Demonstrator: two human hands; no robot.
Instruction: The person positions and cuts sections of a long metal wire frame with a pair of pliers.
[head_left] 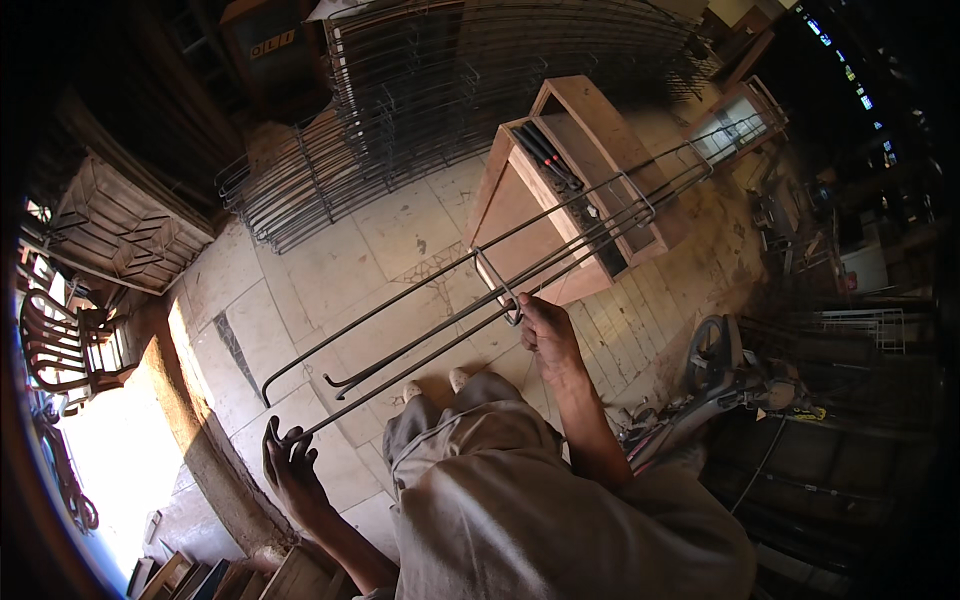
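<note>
A long, narrow steel rebar cage (400,340) with hooked bar ends and rectangular ties runs diagonally before me. My right hand (540,330) grips it at one of the ties. My left hand (292,460) holds the end of the lowest bar, with some fingers loosely apart around it. The cage's far end reaches over a wooden box-like cabinet (500,215) on the tiled floor. Black tools with red grip parts (545,155) rest in the cabinet's open top.
Stacked rebar cages (290,170) lie across the back. A carved wooden panel (115,220) and chair (65,340) stand at left by a bright doorway (115,465). A cutting machine (715,370) is close on my right, with dark clutter (820,270) beyond.
</note>
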